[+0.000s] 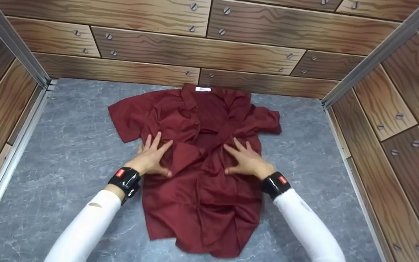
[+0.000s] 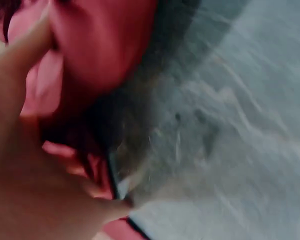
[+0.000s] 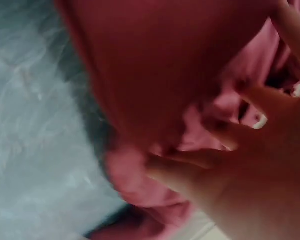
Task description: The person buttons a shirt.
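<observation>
A dark red short-sleeved shirt (image 1: 180,211) lies spread on the grey surface, its collar with a white label (image 1: 203,89) toward the back wall. Its front is rumpled, with a folded flap near the middle. My left hand (image 1: 150,157) rests on the shirt's left side with fingers spread. On the opposite side my right hand (image 1: 247,162) lies over the cloth, fingers also spread. Both wrist views are blurred: the left one has the hand (image 2: 45,185) at the shirt's edge, and the right one has fingers (image 3: 175,175) over the red cloth.
Wood-patterned panels (image 1: 151,40) stand at the back and on both sides, joined by metal corner posts (image 1: 380,47). Grey marbled surface (image 1: 75,145) shows around the shirt. Each wrist wears a black band (image 1: 126,179) over or beside a white sleeve (image 1: 89,222).
</observation>
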A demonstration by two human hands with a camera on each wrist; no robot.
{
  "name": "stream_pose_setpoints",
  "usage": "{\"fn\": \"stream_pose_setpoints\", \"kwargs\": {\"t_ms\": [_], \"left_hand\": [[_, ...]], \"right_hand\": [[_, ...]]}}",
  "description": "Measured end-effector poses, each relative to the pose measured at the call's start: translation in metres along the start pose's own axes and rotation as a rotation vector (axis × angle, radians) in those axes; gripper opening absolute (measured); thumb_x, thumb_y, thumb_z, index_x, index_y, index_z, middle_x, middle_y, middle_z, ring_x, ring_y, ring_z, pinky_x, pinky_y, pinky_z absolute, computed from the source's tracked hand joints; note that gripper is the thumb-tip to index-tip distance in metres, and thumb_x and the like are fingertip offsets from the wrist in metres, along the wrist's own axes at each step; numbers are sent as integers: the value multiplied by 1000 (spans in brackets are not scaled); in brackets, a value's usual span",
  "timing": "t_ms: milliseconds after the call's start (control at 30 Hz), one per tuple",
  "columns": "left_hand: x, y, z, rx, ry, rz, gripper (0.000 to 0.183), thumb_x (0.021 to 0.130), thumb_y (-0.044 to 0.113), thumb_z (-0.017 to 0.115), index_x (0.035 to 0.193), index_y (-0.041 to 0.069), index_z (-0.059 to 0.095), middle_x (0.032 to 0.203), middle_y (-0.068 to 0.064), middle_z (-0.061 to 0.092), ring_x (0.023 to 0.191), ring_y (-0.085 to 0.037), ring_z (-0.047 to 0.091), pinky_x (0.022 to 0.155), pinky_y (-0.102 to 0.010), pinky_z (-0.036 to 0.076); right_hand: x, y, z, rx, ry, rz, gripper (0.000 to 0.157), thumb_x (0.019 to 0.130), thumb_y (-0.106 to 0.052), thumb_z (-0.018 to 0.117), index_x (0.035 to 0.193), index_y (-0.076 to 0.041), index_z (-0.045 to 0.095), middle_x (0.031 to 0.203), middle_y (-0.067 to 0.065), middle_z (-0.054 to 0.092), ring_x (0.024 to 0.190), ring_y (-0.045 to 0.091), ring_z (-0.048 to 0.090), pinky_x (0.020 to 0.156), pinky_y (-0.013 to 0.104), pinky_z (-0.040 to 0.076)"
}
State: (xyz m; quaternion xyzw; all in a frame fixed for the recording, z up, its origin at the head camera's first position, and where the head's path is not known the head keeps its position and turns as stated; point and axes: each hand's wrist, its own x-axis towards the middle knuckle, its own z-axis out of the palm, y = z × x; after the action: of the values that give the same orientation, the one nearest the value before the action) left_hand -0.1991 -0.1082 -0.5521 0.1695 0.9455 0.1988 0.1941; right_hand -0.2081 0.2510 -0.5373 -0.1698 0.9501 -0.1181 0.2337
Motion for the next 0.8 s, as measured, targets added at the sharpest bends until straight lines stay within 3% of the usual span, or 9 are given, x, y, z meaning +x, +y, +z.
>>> {"fn": "stream_pose_setpoints", "kwargs": {"t_ms": [100,167,267,367,400,467,600,667,800], "left_hand": [[-13,0,-8,17,-105,18,105,67,56,81,153,28,27,162,-18,-2,145,-50,-1,108,-72,9],[-15,-1,-15,18,-62,49,89,74,58,74,149,25,39,160,-21,13,144,-50,15,106,-70,22],[-6,-7,-23,24,176,80,58,87,54,63,131,17,60,141,-22,46,126,-45,46,96,-64,40],[11,-21,-26,14,422,11,42,94,43,57,121,12,65,127,-19,55,115,-39,53,94,-59,42],[17,-26,-26,-4,459,-27,42,95,42,56,123,11,63,129,-20,54,118,-40,51,98,-60,39],[24,-38,-23,-47,449,-124,54,96,46,52,136,9,52,142,-23,43,132,-44,39,106,-65,26],[30,-57,-20,-73,278,-301,86,92,70,35,154,12,21,161,-20,13,147,-46,5,106,-75,0],[31,-63,-21,-66,218,-343,94,88,77,27,156,13,13,162,-16,4,147,-44,-3,103,-77,-6],[34,-69,-29,-66,184,-354,95,87,79,19,156,14,12,163,-12,1,147,-45,-7,100,-78,-10]], "right_hand": [[-8,-1,-9,24,66,-53,74,85,-59,63,147,-26,42,155,10,35,138,45,34,108,57,33],[-8,4,-16,29,240,-67,53,90,-50,60,134,-19,58,135,9,59,121,36,56,98,50,45],[-1,19,-26,-15,571,-11,27,95,-29,57,110,-9,67,102,12,71,92,34,68,77,49,53],[8,39,-30,-43,725,113,23,94,-17,54,106,0,65,97,21,67,88,42,64,76,53,50],[11,46,-30,-27,710,148,28,95,-18,53,111,2,63,103,24,66,94,44,63,81,55,49],[14,59,-29,32,609,198,42,99,-27,48,126,4,55,120,28,60,109,46,58,92,56,45],[14,79,-26,179,349,268,73,100,-57,28,150,-4,30,150,23,37,137,41,36,110,55,29],[12,87,-27,205,289,286,80,97,-64,19,153,-7,24,156,21,28,142,41,28,113,57,22],[11,101,-34,197,238,320,85,95,-68,10,154,-8,20,159,21,19,143,49,16,112,65,13]]}}
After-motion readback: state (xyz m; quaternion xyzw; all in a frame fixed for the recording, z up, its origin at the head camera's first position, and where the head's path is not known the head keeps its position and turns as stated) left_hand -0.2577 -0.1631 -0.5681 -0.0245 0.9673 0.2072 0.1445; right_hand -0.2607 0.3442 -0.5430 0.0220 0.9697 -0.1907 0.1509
